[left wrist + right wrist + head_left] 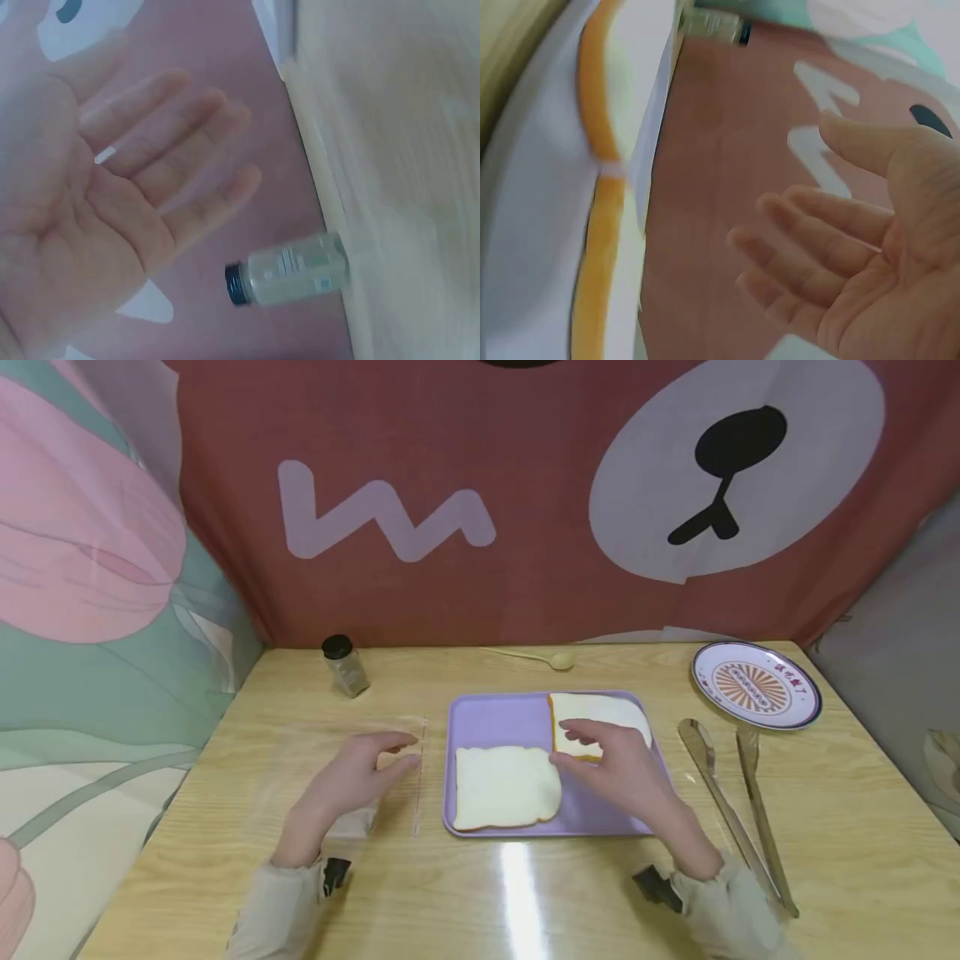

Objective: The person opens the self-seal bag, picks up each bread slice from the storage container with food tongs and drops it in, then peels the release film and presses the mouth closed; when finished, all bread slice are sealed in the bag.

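My left hand (pixel 348 781) hovers over a clear plastic bag (pixel 300 750) with a thin red line along its right edge, left of the tray. Its fingers are relaxed, and the left wrist view shows the bare palm (pixel 82 202). Above the lilac tray (pixel 495 718) is my right hand (pixel 618 764), fingers loosely bent and holding nothing; its palm (pixel 900 277) also faces the right wrist view. One white bread slice (pixel 506 789) lies at the tray's front left. Another slice (pixel 607 706), with an orange-brown crust, lies at the back right, partly hidden by the right hand.
A black-capped jar (pixel 348 672) stands at the back left. A pale yellow spoon (pixel 558 661) lies behind the tray. To the right are a patterned plate (pixel 802 714) and two long-handled utensils, one spoon-shaped (pixel 697 745) and one flat-ended (pixel 767 822). A printed cloth (pixel 450 602) hangs behind the table.
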A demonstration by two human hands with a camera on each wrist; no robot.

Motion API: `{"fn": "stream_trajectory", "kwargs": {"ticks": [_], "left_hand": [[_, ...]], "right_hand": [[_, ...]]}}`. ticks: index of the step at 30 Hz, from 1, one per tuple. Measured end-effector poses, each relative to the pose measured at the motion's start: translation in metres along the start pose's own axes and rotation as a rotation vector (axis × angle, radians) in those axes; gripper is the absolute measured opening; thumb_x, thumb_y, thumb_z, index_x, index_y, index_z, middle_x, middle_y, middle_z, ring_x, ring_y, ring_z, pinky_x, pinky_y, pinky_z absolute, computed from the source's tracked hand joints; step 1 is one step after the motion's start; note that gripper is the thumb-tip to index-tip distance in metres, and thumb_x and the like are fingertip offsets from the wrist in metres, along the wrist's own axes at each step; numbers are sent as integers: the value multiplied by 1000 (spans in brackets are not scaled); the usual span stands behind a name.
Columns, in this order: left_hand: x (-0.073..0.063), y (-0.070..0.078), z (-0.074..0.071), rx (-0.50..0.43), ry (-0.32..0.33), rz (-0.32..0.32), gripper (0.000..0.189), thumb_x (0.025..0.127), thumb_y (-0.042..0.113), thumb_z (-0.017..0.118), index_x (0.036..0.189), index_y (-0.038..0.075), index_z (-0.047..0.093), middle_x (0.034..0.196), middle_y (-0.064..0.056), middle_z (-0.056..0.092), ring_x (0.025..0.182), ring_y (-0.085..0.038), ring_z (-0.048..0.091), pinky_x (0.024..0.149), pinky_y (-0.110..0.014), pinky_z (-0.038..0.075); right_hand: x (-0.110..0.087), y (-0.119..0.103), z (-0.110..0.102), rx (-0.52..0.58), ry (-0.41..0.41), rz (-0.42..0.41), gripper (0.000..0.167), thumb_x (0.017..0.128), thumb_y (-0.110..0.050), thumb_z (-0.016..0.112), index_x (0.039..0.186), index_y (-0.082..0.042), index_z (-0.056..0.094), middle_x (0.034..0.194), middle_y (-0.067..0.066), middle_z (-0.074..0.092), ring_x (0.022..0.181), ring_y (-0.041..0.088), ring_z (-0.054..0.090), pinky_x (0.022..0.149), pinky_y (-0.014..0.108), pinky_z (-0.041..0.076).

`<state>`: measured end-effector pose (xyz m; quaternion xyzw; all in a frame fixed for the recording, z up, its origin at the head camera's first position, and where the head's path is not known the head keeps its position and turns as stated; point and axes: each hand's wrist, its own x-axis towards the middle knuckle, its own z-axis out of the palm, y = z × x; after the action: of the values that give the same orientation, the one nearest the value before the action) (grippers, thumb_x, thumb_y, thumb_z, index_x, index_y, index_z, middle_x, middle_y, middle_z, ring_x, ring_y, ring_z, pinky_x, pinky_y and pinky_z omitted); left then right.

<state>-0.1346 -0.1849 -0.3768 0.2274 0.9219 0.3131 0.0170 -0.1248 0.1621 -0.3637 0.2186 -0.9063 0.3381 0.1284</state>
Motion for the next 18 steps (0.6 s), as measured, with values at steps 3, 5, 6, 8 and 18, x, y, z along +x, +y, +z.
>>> {"fn": "stream_trajectory", "kwargs": {"ticks": [3, 5, 6, 8, 18], "left_hand": [[-6, -11, -5, -13, 31, -8, 34, 93, 22, 64, 117, -3, 65, 115, -15, 66, 101, -32, 63, 84, -47, 51], [-5, -20, -7, -28, 64, -33, 31, 93, 21, 66, 112, -4, 67, 108, -14, 68, 93, -28, 65, 78, -42, 54], [-4, -25, -6, -51, 77, -55, 29, 92, 19, 66, 109, -4, 68, 104, -14, 69, 89, -26, 66, 75, -39, 55], [-1, -35, -5, -98, 99, -97, 25, 91, 16, 68, 106, -5, 69, 98, -13, 70, 82, -22, 66, 68, -32, 55], [1, -54, -1, -56, 60, -83, 28, 84, 12, 75, 106, -4, 69, 104, -16, 69, 91, -29, 65, 75, -40, 55]], "right_hand": [[9, -10, 13, 138, -14, -6, 26, 79, -13, 78, 103, -4, 72, 90, 3, 73, 80, 20, 69, 69, 40, 55], [17, -16, 23, 227, -35, 0, 21, 79, -10, 78, 99, -4, 73, 87, 2, 73, 77, 17, 68, 69, 38, 55], [21, -19, 28, 266, -46, 12, 20, 80, -9, 77, 98, -4, 73, 86, 2, 72, 76, 16, 68, 68, 36, 55], [28, -24, 41, 331, -73, 38, 17, 80, -8, 77, 97, -4, 74, 84, 2, 72, 74, 14, 67, 68, 31, 55], [59, -47, 104, 435, -119, 38, 15, 81, -3, 73, 95, 4, 72, 79, 9, 72, 70, 18, 67, 65, 22, 53]]}}
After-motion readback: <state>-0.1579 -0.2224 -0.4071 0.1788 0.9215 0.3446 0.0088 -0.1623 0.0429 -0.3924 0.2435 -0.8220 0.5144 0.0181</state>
